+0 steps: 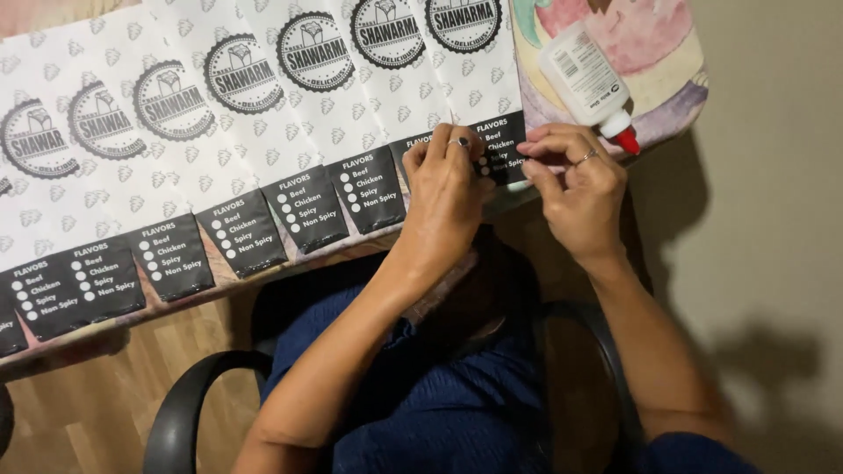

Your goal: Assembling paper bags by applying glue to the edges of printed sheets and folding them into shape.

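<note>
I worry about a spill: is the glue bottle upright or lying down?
Lying down: the glue bottle rests on its side on the table, red tip toward the right hand.

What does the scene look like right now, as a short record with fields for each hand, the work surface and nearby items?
left hand: pressing the black bottom flap of the rightmost white printed paper sheet, ring on one finger
right hand: pinching that flap's right edge, ring on one finger
sheets: overlapping row along the table edge
glue: white plastic bottle with red cap lying beyond the right hand
seat: black chair armrest
</note>
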